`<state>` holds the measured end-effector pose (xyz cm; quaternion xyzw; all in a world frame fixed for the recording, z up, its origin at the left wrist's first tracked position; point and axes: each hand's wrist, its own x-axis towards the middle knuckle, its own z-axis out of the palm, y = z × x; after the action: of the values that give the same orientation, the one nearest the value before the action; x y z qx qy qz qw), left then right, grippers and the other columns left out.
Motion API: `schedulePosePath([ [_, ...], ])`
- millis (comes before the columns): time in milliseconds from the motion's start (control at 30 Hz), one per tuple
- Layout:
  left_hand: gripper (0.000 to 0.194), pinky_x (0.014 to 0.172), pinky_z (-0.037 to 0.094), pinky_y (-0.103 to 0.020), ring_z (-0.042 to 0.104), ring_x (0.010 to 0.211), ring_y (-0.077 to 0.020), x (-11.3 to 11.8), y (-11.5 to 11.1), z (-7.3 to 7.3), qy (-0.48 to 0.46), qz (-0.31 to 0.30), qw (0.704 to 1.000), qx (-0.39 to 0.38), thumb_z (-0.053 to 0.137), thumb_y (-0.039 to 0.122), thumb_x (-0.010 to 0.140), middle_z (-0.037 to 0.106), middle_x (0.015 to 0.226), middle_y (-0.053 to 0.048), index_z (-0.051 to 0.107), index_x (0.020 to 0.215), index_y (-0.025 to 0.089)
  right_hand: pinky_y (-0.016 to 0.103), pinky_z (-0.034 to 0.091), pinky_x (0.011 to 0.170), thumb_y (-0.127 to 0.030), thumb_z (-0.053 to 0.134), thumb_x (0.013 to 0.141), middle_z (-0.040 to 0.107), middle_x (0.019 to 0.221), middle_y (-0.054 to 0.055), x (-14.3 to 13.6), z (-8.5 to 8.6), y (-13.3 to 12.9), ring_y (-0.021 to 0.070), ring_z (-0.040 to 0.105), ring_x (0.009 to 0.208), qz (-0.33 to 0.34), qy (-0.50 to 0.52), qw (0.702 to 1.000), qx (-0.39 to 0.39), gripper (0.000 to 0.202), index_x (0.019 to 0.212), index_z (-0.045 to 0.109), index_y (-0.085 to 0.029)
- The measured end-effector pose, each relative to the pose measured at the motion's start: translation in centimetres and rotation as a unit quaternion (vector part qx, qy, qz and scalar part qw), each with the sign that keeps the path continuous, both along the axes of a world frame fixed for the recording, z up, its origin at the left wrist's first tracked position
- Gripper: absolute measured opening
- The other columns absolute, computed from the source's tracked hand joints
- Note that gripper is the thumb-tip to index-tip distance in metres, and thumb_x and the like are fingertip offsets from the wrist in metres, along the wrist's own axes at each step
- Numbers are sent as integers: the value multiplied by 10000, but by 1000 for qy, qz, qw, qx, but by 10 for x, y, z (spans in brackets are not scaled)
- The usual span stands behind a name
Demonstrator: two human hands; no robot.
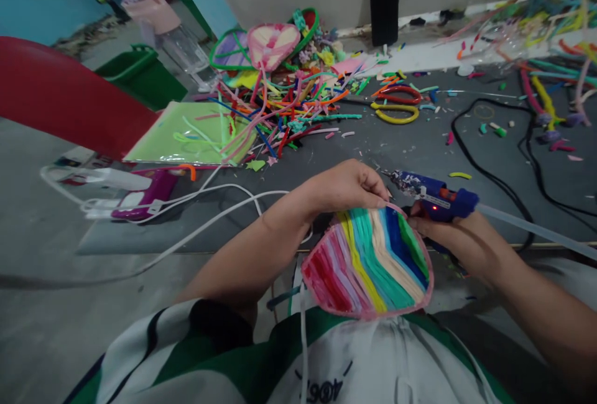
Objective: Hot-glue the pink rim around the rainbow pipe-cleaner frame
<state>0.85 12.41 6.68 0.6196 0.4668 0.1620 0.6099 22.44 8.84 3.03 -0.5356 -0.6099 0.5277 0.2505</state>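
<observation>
My left hand (352, 186) pinches the top edge of a heart-like piece (368, 261) striped in red, pink, yellow, teal, cream, blue and green, with a pink rim. The piece rests against my lap. My right hand (459, 239) is wrapped round a blue glue gun (436, 196) with a lit red light, and its thumb is by the piece's right edge. The gun's nozzle points left, just beyond my left fingertips. A clear glue stick (536, 228) runs out of its back end.
Scissors (396, 113) with red and yellow handles lie beyond my hands, beside a pile of coloured pipe cleaners (284, 102). A black cord (489, 171) loops at right. White cables (219, 211) cross the left side. A phone (384, 3) leans on the wall.
</observation>
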Motion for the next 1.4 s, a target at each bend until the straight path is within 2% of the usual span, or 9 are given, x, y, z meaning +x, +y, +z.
schedulePosePath([
  [267, 186, 605, 474, -220, 610, 647, -128, -1, 1, 0, 8, -9, 1000, -3, 709, 246, 670, 697, 716, -51, 719, 794, 109, 292, 448, 659, -322, 641, 731, 589, 754, -11, 0, -3, -1, 167, 534, 713, 5, 24, 1000, -18, 137, 800, 591, -216],
  [500, 230, 613, 473, -229, 617, 640, -136, -2, 1, -1, 9, -14, 1000, -9, 721, 305, 668, 698, 718, -53, 723, 802, 118, 299, 443, 655, -292, 616, 752, 580, 753, 7, 0, -1, -2, 176, 523, 716, 7, 45, 999, -16, 105, 803, 588, -204],
  [800, 210, 585, 463, -212, 600, 605, -121, 0, 1, 1, 11, 1, 999, -30, 735, 287, 656, 686, 678, -41, 716, 771, 112, 281, 423, 608, -246, 643, 658, 563, 673, -9, -8, 13, -2, 160, 507, 654, -31, 46, 997, -51, 109, 722, 578, -185],
  [1200, 251, 621, 486, -236, 625, 668, -145, -1, 1, -2, 18, -15, 1000, -18, 723, 323, 680, 703, 748, -69, 711, 816, 112, 247, 413, 594, -255, 624, 716, 565, 684, -23, -2, 3, -1, 133, 496, 645, 9, 55, 998, -1, 87, 758, 593, -185],
  [1400, 255, 620, 479, -232, 632, 674, -149, -2, 2, -3, 20, -16, 1000, -16, 717, 310, 684, 704, 748, -69, 713, 834, 104, 250, 414, 575, -277, 643, 682, 564, 665, -19, -3, 2, 0, 139, 501, 636, -5, 51, 999, -17, 124, 744, 595, -181],
])
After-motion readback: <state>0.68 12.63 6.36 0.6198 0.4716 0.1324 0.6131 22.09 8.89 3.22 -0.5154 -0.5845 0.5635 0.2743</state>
